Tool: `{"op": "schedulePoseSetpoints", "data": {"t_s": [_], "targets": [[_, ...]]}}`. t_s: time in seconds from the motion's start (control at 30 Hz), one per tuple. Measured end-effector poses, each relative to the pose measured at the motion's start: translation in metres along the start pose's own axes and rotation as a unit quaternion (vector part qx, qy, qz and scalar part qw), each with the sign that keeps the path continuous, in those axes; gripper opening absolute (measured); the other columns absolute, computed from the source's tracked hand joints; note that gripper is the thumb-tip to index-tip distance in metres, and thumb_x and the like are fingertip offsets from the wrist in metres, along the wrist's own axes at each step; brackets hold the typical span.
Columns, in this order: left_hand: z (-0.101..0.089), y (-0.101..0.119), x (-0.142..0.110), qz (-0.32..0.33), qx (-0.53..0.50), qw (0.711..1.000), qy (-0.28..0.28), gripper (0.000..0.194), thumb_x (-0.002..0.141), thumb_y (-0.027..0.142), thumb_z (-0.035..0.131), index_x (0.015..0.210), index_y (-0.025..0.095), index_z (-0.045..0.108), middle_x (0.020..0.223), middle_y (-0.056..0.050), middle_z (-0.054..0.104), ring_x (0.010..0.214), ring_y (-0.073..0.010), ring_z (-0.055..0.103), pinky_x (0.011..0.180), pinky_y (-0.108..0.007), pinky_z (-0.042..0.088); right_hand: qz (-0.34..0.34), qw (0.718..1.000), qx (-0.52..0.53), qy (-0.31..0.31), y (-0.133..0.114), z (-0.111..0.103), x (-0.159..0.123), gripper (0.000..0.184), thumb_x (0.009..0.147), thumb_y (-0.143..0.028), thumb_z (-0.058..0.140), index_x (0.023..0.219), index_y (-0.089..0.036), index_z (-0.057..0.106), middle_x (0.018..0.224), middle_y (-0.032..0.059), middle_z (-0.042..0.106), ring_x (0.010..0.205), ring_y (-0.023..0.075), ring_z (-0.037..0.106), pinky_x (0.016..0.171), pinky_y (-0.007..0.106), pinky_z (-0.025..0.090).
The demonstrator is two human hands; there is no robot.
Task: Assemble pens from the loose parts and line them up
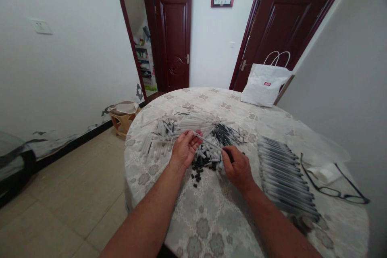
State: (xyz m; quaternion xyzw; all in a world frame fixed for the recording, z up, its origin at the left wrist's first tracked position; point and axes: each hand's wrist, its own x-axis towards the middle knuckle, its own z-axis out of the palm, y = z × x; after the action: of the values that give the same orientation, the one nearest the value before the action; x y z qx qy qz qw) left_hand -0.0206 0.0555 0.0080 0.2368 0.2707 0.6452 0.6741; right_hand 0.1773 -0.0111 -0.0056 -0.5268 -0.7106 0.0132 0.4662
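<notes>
A slim whitish pen barrel (pixel 209 142) spans the gap between my two hands above the table. My left hand (pixel 185 148) pinches its far left end, palm partly turned up. Closed around the other end is my right hand (pixel 237 166), whose fingertips are partly hidden. Beneath the barrel lie small black caps (pixel 198 165) and short whitish pieces (pixel 205 151) in a loose heap. Dark thin refills (pixel 225 134) are piled just beyond my right hand. More whitish barrels (pixel 193 121) lie behind, and others are scattered left of my left hand.
Rows of assembled-looking pens (pixel 286 175) lie to the right, with black-framed glasses (pixel 338 194) beside them. A white paper bag (pixel 264 86) stands at the back right of the round, cloth-covered table (pixel 208 231). A stool (pixel 122 119) is off the left edge.
</notes>
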Motion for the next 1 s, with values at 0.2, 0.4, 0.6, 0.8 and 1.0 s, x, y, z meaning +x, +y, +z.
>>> {"op": "schedulePoseSetpoints", "data": {"t_s": [0.2,0.4,0.6,0.8,1.0], "targets": [[0.002,0.000,-0.002,0.011,0.045,0.999,-0.011,0.030,0.082,0.029,0.079,0.096,0.019,0.055,0.105,-0.011,0.077,0.097,-0.0221,0.076,0.084,-0.035,0.061,-0.044,0.999,-0.023,0.000,-0.002,-0.001,0.001,0.022,0.101,-0.032,0.050,0.104,-0.019,0.067,0.090,0.0076,0.073,0.081,0.0202,0.069,0.078,0.031,0.053],[0.003,-0.003,-0.001,0.013,0.061,0.998,0.006,0.029,0.083,0.029,0.078,0.097,0.019,0.055,0.105,-0.011,0.076,0.094,-0.0214,0.076,0.081,-0.034,0.061,-0.107,0.994,-0.023,-0.007,-0.009,-0.003,0.003,0.024,0.102,-0.026,0.050,0.114,-0.020,0.070,0.100,0.0110,0.076,0.093,0.0229,0.070,0.089,0.037,0.055],[0.004,-0.008,-0.003,-0.003,0.041,0.999,0.009,0.026,0.084,0.027,0.077,0.095,0.018,0.055,0.106,-0.011,0.076,0.094,-0.0216,0.076,0.081,-0.034,0.062,-0.021,1.000,0.022,0.006,-0.020,-0.003,0.002,0.025,0.100,-0.030,0.051,0.110,-0.020,0.072,0.100,0.0092,0.077,0.091,0.0224,0.073,0.086,0.035,0.056],[0.006,-0.008,-0.003,0.005,0.042,0.999,0.023,0.016,0.087,0.023,0.071,0.092,0.018,0.057,0.104,-0.011,0.077,0.095,-0.0227,0.076,0.078,-0.033,0.062,0.187,0.965,0.180,-0.034,-0.020,0.002,0.003,0.029,0.094,-0.045,0.059,0.100,-0.020,0.073,0.073,0.0032,0.073,0.059,0.0176,0.066,0.053,0.027,0.051],[0.007,-0.008,-0.003,0.020,0.084,0.996,0.015,0.021,0.084,0.024,0.073,0.095,0.019,0.056,0.103,-0.009,0.076,0.094,-0.0214,0.076,0.075,-0.031,0.062,0.385,0.826,0.410,-0.036,-0.022,0.014,0.009,0.028,0.080,-0.047,0.069,0.081,-0.020,0.062,0.061,-0.0037,0.062,0.041,0.0094,0.049,0.034,0.019,0.035]]}}
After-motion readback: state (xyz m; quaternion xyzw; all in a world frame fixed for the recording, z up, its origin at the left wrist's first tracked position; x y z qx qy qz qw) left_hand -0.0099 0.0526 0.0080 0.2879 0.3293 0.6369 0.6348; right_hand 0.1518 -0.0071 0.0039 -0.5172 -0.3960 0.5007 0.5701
